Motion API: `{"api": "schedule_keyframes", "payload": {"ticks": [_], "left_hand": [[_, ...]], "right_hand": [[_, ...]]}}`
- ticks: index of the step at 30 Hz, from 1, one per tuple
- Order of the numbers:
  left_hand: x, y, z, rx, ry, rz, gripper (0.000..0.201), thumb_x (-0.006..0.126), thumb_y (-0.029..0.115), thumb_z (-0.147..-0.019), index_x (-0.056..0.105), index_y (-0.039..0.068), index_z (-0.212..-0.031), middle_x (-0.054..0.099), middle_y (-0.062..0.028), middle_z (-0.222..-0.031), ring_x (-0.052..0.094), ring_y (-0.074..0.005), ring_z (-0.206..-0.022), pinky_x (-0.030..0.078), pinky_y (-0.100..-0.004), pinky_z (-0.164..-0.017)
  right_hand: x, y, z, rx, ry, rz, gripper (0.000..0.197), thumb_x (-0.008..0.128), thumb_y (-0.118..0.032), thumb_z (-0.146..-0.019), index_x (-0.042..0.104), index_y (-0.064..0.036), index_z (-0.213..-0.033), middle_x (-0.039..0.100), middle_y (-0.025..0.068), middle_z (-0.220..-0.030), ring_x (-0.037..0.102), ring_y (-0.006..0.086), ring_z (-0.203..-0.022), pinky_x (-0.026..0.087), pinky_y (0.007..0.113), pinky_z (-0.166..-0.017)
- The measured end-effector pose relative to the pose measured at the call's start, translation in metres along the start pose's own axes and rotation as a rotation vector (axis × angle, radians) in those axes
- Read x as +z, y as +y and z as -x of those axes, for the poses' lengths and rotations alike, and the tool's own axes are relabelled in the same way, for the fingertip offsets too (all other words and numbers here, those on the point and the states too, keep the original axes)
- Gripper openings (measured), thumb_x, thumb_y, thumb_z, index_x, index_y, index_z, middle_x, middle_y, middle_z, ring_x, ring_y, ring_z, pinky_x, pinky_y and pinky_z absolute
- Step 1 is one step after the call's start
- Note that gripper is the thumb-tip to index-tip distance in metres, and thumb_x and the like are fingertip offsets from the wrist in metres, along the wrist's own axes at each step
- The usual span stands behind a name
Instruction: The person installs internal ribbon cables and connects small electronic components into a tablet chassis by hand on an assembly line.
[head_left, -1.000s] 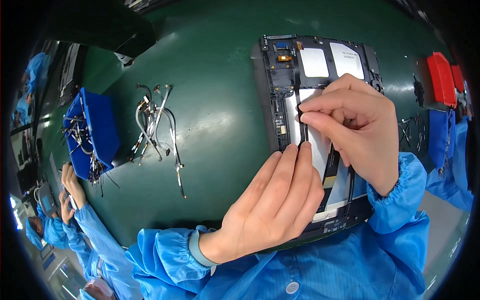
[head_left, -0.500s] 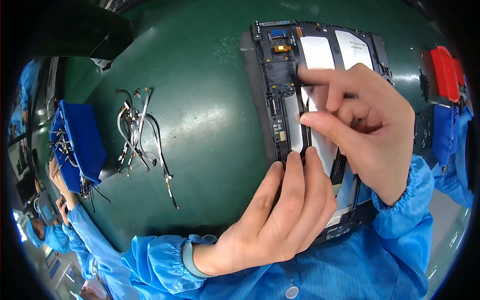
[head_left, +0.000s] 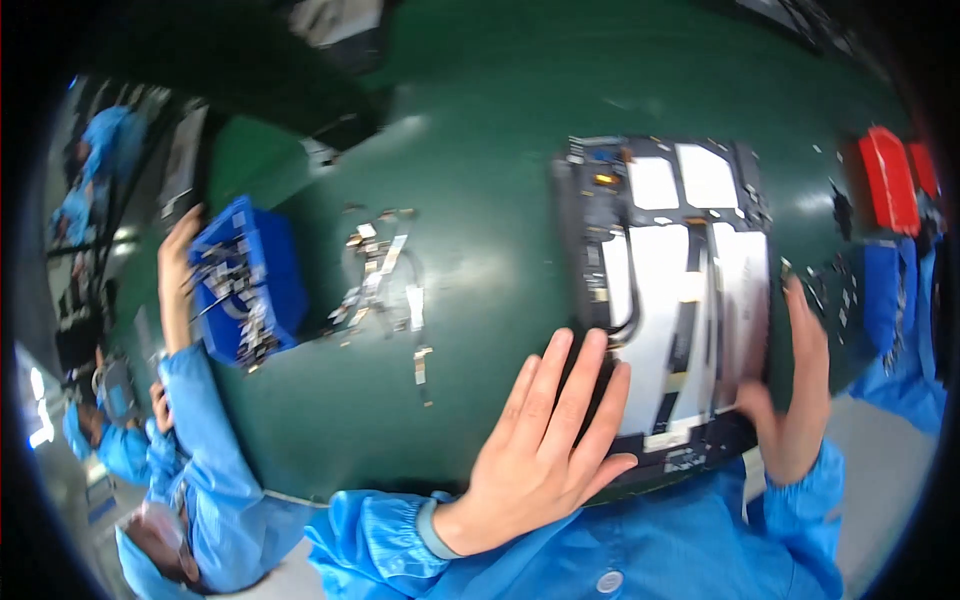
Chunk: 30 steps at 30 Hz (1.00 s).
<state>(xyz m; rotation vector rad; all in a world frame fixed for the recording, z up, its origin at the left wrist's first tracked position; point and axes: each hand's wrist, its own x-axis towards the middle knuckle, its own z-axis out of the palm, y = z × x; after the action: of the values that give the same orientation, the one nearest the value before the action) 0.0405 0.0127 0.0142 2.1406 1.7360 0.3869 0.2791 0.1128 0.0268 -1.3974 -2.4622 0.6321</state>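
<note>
A black, opened electronic device housing (head_left: 745, 432) lies on the green table, with silvery-white battery cells (head_left: 655, 290) and a black cable (head_left: 632, 300) along the cells' left side. My left hand (head_left: 540, 440) rests at the housing's lower left edge, fingers stretched and slightly apart, holding nothing I can see. Beside the right edge, my right hand (head_left: 800, 390) is somewhat blurred. Its fingers point upward and its thumb stands apart near the cells, with nothing visible in the grip.
Loose thin cables (head_left: 380, 280) lie on the green table (head_left: 480, 180) left of the housing. A blue bin (head_left: 285, 270) full of cables stands farther left, a co-worker's hand (head_left: 175, 270) beside it. At the right are a red bin (head_left: 888, 180), another blue bin (head_left: 882, 290) and small scattered parts.
My right hand has moved from above the cells to the housing's right edge and opened. My left hand's fingers have straightened at the left edge. The whole view has shifted.
</note>
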Motion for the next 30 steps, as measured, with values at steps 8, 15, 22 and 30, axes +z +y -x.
{"api": "schedule_keyframes", "payload": {"ticks": [8, 15, 22, 30], "left_hand": [[-0.024, -0.083, -0.009, -0.227, 0.58, -0.33, 0.036, 0.064, 0.005, -0.082, 0.057, -0.003, -0.117, 0.059, -0.0164, -0.114, 0.056, -0.0343, -0.103, 0.047, -0.0407, -0.089], [-0.014, -0.136, -0.028, -0.262, 0.659, -0.235, 0.016, 0.066, 0.004, -0.083, 0.065, -0.002, -0.098, 0.058, -0.0146, -0.095, 0.056, -0.0322, -0.09, 0.047, -0.0399, -0.079], [-0.045, -0.096, -0.014, -0.299, 0.695, 0.055, 0.004, 0.064, 0.002, -0.087, 0.067, 0.002, -0.09, 0.065, -0.0102, -0.079, 0.066, -0.0206, -0.072, 0.051, -0.0308, -0.065], [-0.061, -0.07, 0.007, -0.291, 0.722, 0.943, 0.012, 0.059, 0.003, -0.094, 0.061, -0.008, -0.098, 0.071, -0.017, -0.093, 0.072, -0.0224, -0.088, 0.058, -0.0309, -0.079]], "right_hand": [[0.024, 0.001, 0.024, -0.343, -0.186, 0.012, 0.084, 0.088, -0.023, -0.055, 0.056, -0.0107, -0.131, 0.032, 0.0227, -0.15, 0.032, 0.0474, -0.137, 0.034, 0.053, -0.109], [0.046, -0.026, -0.121, -0.499, -0.082, -0.131, 0.097, 0.087, -0.015, -0.064, 0.036, -0.0156, -0.147, 0.032, 0.0187, -0.149, 0.034, 0.0393, -0.136, 0.035, 0.043, -0.112], [0.063, -0.029, -0.291, -0.527, 0.05, 0.028, 0.081, 0.08, -0.03, -0.076, 0.039, -0.0146, -0.145, 0.032, 0.021, -0.149, 0.035, 0.0393, -0.136, 0.033, 0.041, -0.113], [-0.004, -0.075, -0.217, -0.797, 0.102, -0.008, 0.038, 0.068, -0.011, -0.085, 0.06, -0.004, -0.121, 0.059, 0.0164, -0.126, 0.056, 0.0345, -0.118, 0.045, 0.041, -0.101]]}}
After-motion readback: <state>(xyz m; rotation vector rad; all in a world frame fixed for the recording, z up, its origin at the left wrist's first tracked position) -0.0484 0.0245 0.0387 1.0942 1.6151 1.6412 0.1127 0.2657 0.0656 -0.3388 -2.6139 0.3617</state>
